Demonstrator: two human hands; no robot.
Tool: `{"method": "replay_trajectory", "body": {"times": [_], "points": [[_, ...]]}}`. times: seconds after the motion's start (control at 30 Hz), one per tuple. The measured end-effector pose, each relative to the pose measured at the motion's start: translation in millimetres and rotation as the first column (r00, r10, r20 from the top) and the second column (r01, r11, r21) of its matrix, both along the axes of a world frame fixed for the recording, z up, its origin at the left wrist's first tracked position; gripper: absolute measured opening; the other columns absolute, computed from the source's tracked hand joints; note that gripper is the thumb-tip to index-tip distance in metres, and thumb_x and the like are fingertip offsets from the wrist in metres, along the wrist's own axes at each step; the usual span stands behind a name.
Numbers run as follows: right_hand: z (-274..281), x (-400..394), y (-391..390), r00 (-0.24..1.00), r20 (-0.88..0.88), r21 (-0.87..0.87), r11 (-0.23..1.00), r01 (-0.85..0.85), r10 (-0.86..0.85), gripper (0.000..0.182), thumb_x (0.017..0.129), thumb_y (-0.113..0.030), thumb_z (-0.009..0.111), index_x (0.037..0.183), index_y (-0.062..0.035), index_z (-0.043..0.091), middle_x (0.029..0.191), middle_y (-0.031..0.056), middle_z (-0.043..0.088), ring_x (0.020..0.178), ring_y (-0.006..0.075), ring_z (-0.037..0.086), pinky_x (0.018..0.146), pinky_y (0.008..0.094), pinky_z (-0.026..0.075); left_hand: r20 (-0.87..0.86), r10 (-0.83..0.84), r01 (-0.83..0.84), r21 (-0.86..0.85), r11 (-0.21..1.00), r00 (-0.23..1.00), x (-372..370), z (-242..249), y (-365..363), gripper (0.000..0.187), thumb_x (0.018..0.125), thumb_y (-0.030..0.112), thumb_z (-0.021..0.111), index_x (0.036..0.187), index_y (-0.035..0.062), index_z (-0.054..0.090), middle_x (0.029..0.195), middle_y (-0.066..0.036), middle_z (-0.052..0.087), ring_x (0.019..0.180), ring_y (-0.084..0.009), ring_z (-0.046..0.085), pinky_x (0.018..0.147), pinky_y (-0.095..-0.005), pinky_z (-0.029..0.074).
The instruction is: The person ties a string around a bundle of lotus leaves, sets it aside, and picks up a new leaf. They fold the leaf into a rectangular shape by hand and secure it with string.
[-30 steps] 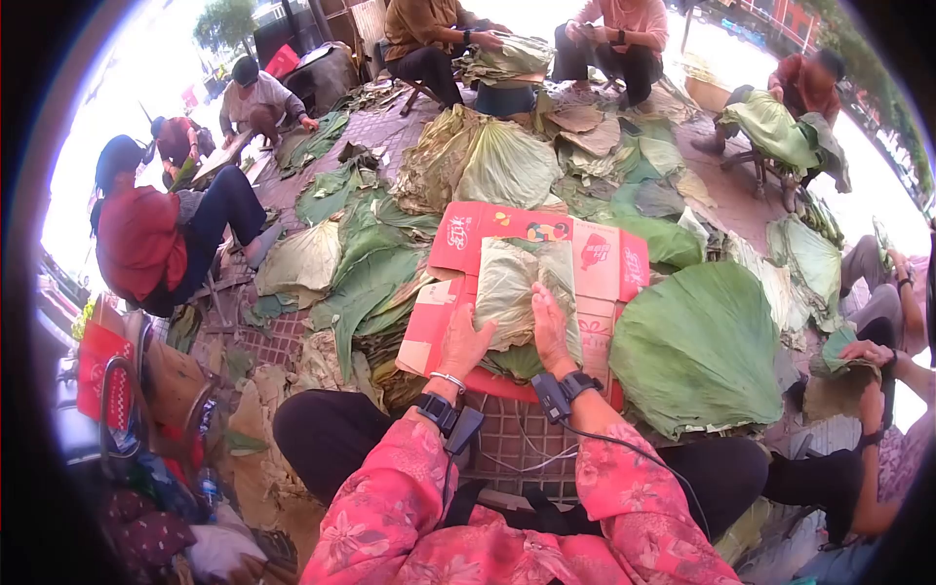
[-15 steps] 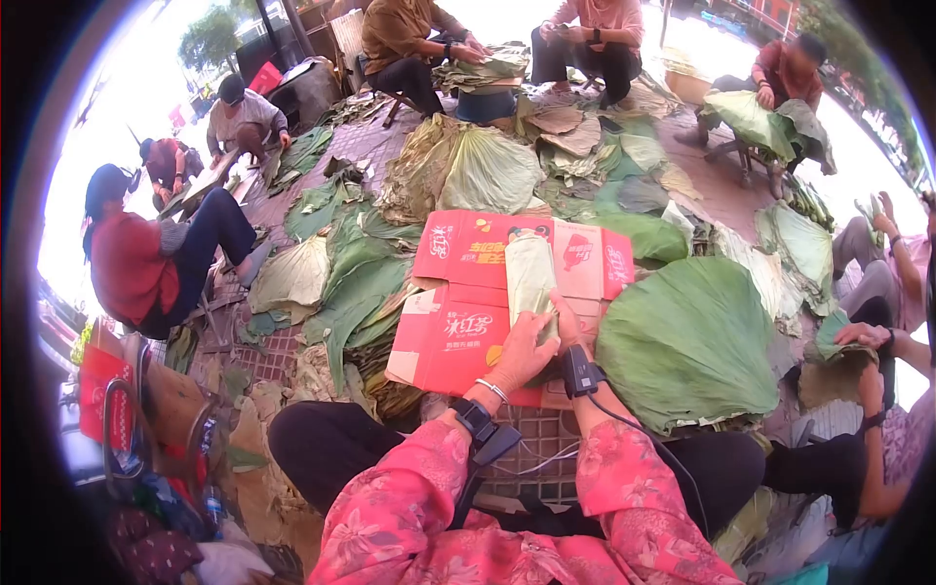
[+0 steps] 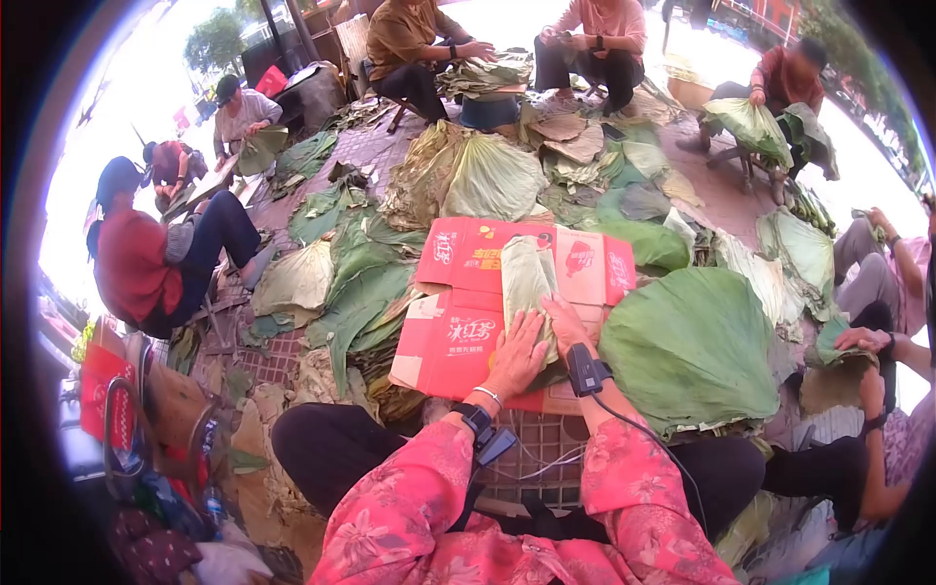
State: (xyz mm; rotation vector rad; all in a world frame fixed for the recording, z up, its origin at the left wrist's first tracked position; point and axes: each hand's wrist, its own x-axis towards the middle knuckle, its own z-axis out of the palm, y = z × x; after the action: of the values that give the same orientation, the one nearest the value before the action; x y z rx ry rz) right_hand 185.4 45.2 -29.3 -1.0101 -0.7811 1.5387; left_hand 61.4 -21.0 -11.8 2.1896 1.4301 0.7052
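Note:
A pale green dried leaf, folded into a long narrow strip, lies on a flattened red cardboard box in front of me. My left hand rests flat on the near left part of the folded leaf, fingers stretched out. From the right, my right hand lies against the strip's near right edge, its fingers extended. The leaf's near end is partly hidden under my hands. Just right of the cardboard spreads a large round green leaf.
Piles of large leaves cover the paving beyond the cardboard. Another leaf stack stands to the left. Several people sit around, some handling leaves; one person's hand is close on the right. Bags lie at lower left.
Both my hands have gone from gripping the folded leaf's near end to lying flat on it. The leaf now lies lower on the cardboard. At upper left, a person has lifted a leaf.

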Motion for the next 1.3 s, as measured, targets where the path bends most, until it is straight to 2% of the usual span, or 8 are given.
{"method": "replay_trajectory", "body": {"times": [0.13,0.33,0.53,0.63,0.8,0.9,1.0,1.3], "points": [[-1,8,16,0.867,0.496,0.295,0.949,-0.11,-0.053,0.04,0.089,-0.02,0.052,0.117,0.0074,0.049,0.117,0.02,0.055,0.113,0.022,0.049,0.095,0.0297,0.037,-0.153,0.026,-0.011,0.102,0.995,0.988,2,-2,-3,0.057,0.088,0.037,0.044,0.137,0.0091,0.032,0.145,-0.009,0.027,0.136,-0.0292,0.017,0.104,-0.0553,0.018],[47,26,-5,0.544,0.708,0.569,0.82,-0.063,-0.45,0.041,0.087,-0.025,0.051,0.119,0.0014,0.051,0.118,0.0185,0.054,0.116,0.0316,0.047,0.097,0.0349,0.035,-0.363,0.015,0.024,0.103,0.994,0.932,17,2,-3,0.061,0.088,0.039,0.045,0.138,0.0087,0.029,0.144,-0.013,0.027,0.136,-0.0343,0.015,0.102,-0.0584,0.019],[-14,6,-8,0.257,0.916,0.383,0.863,-0.328,-0.309,0.046,0.089,-0.037,0.044,0.123,-0.0067,0.05,0.135,0.0135,0.042,0.128,0.0306,0.032,0.102,0.0434,0.024,-0.555,-0.033,0.028,-0.018,0.999,0.831,28,-13,6,0.067,0.086,0.045,0.041,0.142,0.0125,0.022,0.148,-0.014,0.015,0.137,-0.038,0.008,0.097,-0.0665,0.02],[-9,11,-5,0.388,0.881,0.402,0.859,-0.317,-0.269,0.045,0.088,-0.038,0.045,0.121,-0.0082,0.052,0.134,0.0136,0.043,0.126,0.0302,0.035,0.101,0.0434,0.026,-0.512,-0.04,0.02,-0.046,0.999,0.858,26,3,2,0.063,0.088,0.04,0.041,0.142,0.0138,0.02,0.149,-0.011,0.011,0.137,-0.0368,0.002,0.097,-0.0683,0.018],[62,8,-73,0.52,0.731,0.675,0.578,-0.459,-0.442,0.012,0.076,-0.014,0.058,0.084,-0.0049,0.058,0.084,0.0132,0.057,0.081,0.0315,0.056,0.071,0.0372,0.044,-0.403,-0.094,0.052,-0.113,0.992,0.91,16,2,10,0.054,0.09,0.038,0.039,0.138,0.0142,0.03,0.148,-0.008,0.016,0.138,-0.0324,0.004,0.096,-0.0686,0.02],[66,7,-124,0.662,0.735,0.612,0.568,-0.551,-0.15,0.007,0.071,-0.007,0.059,0.073,-0.0042,0.052,0.072,0.0129,0.051,0.067,0.0312,0.053,0.058,0.0372,0.044,-0.237,-0.073,0.043,-0.126,0.991,0.969,7,-6,27,0.042,0.09,0.037,0.04,0.125,0.0144,0.047,0.142,-0.007,0.03,0.134,-0.0304,0.017,0.094,-0.0677,0.024],[31,31,-167,0.385,0.923,0.349,0.468,-0.812,-0.021,0.008,0.07,-0.01,0.056,0.073,-0.0038,0.053,0.076,0.0127,0.053,0.07,0.0304,0.055,0.058,0.0359,0.045,-0.074,-0.015,0.013,-0.025,1.0,0.997,3,6,37,0.03,0.088,0.034,0.046,0.091,0.0129,0.066,0.121,-0.005,0.051,0.115,-0.0274,0.041,0.088,-0.0614,0.032],[-141,70,-219,-0.273,0.959,-0.182,0.566,-0.804,-0.08,0.017,0.076,-0.016,0.051,0.087,-0.006,0.06,0.083,0.0053,0.06,0.096,0.0281,0.052,0.085,0.0529,0.033,0.124,0.124,-0.134,0.078,0.988,0.985,9,-15,48,0.013,0.071,0.011,0.065,0.083,0.0146,0.066,0.111,-0.002,0.053,0.106,-0.0254,0.044,0.083,-0.0504,0.036]]}}
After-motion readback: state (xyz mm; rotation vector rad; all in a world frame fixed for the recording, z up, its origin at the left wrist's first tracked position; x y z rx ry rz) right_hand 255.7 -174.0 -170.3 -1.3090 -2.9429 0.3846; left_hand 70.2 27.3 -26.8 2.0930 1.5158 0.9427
